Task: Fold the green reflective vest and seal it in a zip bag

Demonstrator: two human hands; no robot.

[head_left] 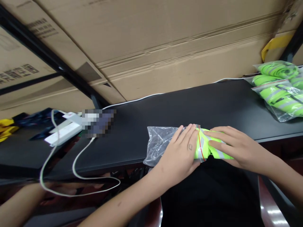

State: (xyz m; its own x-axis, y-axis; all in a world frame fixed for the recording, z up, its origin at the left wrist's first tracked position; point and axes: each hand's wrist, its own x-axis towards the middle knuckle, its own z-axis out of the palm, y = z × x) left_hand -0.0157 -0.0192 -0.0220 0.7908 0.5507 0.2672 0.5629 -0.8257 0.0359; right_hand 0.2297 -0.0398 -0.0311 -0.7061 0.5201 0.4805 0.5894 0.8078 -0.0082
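A clear zip bag [157, 143] with a red line along its mouth lies at the table's front edge. Into its mouth goes a folded neon yellow-green bundle with silver reflective bands [216, 153], partly inside and partly out. My left hand [181, 148] wraps over the bag near the red line, fingers close together and thumb underneath. On the bundle's outer end, my right hand [233, 146] grips with curved fingers; its thumb is mostly hidden. Both hands hide parts of the bag and bundle.
Several bagged neon bundles [281, 91] are piled at the right on the black table [189, 104]. At left lie a white power strip [63, 130], a blurred-out object [99, 123] and a looping white cable [75, 167]. Cardboard [165, 41] stands behind. Another person's forearm [21, 201] shows lower left.
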